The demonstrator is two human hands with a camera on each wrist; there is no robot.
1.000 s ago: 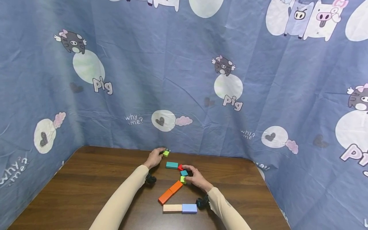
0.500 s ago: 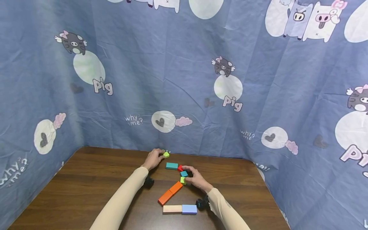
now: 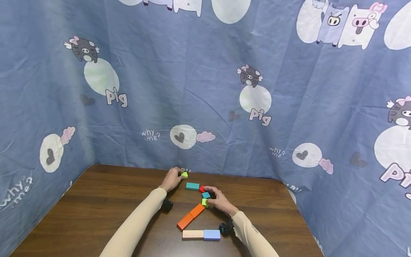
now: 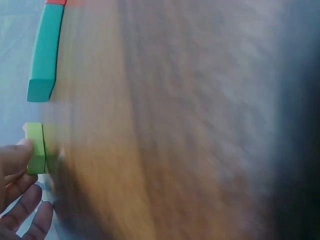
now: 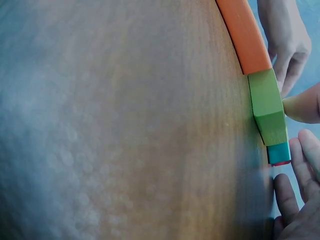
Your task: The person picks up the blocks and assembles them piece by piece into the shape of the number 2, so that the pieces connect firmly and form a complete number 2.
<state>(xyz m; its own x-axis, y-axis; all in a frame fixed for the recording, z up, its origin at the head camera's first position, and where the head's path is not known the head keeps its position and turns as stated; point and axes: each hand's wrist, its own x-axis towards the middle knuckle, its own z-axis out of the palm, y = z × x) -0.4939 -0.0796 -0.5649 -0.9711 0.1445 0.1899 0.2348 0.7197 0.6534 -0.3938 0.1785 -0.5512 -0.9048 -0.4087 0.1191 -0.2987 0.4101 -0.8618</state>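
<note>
At the far side of the table, my left hand (image 3: 171, 179) pinches a small lime-green block (image 3: 184, 175) between thumb and fingers. A longer teal block (image 3: 192, 186) lies just right of it and nearer to me. My right hand (image 3: 221, 201) lies beside a bend of small blocks, fingers loosely spread. Its thumb tip is right at another lime-green block (image 5: 267, 105), and its forefinger reaches the red block (image 3: 202, 189). Between those two sits a small blue block (image 3: 206, 195). In the right wrist view, the red block is mostly hidden.
Two orange blocks (image 3: 185, 221) run end to end diagonally from the green one. Closer to me, a natural wood block (image 3: 192, 235) touches a light blue block (image 3: 212, 235). A patterned blue curtain (image 3: 199, 89) hangs behind the brown table (image 3: 106, 200).
My left hand has brought its lime-green block slightly towards me, closer to the teal block, and turned it a little. The right hand and the other blocks stay put.
</note>
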